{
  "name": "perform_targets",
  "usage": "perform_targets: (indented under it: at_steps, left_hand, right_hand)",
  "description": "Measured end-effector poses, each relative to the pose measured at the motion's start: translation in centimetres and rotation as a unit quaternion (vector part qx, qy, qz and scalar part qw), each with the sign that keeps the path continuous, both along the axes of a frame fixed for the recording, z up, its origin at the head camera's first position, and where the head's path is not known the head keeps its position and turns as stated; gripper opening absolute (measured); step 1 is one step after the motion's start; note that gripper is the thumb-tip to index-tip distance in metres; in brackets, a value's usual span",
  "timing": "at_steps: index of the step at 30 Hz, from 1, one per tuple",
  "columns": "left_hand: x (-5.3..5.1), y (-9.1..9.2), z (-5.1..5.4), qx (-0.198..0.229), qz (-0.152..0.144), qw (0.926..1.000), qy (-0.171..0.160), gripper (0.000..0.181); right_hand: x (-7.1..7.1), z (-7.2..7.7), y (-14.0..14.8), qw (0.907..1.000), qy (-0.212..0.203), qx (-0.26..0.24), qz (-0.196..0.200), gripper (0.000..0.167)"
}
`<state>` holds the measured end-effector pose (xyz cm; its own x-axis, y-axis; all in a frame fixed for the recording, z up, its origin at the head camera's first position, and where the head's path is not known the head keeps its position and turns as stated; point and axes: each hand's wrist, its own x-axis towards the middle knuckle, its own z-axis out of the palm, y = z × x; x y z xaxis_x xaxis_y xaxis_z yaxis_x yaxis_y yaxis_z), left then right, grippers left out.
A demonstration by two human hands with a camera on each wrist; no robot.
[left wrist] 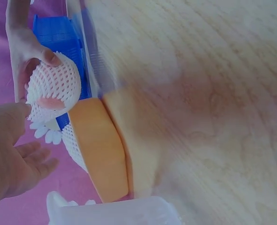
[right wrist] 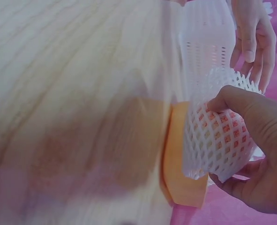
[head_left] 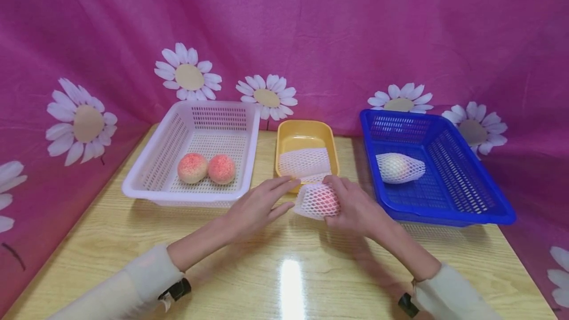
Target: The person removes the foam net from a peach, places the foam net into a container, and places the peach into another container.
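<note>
My right hand [head_left: 357,207] grips a pink peach [head_left: 328,200] wrapped in a white foam net [head_left: 306,201], just in front of the yellow tray. In the right wrist view, the thumb and fingers hold the netted peach from opposite sides. My left hand [head_left: 262,202] is at the net's loose left end, its fingers extended and slightly spread; whether a fingertip touches the net cannot be made out. Inside the yellow tray [head_left: 306,127] lies flat white foam netting [head_left: 306,161]. Two bare peaches [head_left: 192,168] sit in the white basket [head_left: 186,195].
At the right stands a blue basket [head_left: 462,216] holding a pale fruit in a foam net [head_left: 400,168]. The baskets and tray line the back of a wooden table [head_left: 249,280], against a magenta cloth [head_left: 329,38] with daisies.
</note>
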<state>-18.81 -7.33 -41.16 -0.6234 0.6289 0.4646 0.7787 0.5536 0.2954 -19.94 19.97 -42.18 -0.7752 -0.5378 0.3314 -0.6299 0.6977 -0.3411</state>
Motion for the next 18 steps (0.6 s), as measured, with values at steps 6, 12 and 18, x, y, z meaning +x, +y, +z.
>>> perform_targets:
  at_steps: [6,12,18]
  left_hand:
    - [-0.4,0.2,0.6,0.025,-0.012,0.9990,0.035,0.045]
    - [-0.7,0.8,1.4,0.045,-0.023,0.9959,0.075,0.030]
    - [-0.9,1.5,1.9,0.089,-0.054,0.9890,0.106,0.017]
  right_hand:
    - [0.0,1.4,0.0,0.9999,0.005,0.011,-0.004,0.074]
    - [0.1,2.6,0.1,0.9996,0.023,0.014,-0.012,0.075]
    - [0.3,3.6,0.1,0.9991,0.040,0.008,-0.015,0.075]
